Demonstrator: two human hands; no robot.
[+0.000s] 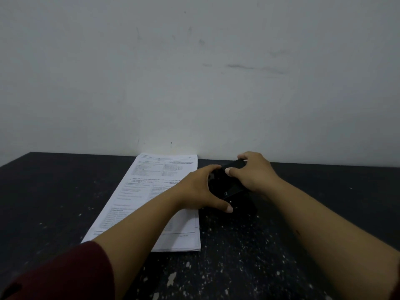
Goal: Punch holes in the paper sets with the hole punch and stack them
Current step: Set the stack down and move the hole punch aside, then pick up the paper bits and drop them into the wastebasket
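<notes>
Both hands curl around the black hole punch (229, 187), which sits on the dark speckled surface (281, 245) at the right edge of the paper stack (149, 198). The left hand (203, 189) grips its near left side, thumb stretched along the front. The right hand (255, 172) clasps the top from the right, fingers bent over it. The printed sheets lie flat, reaching back to the pale wall (194, 72).

- Single head view, worn at head height, facing forward and slightly down over the tabletop (281, 245).
- Wall (194, 72) fills upper half.
- Near: forearms enter from bottom edge; hands reach mid-frame.
- No second view, so no overlap.
</notes>
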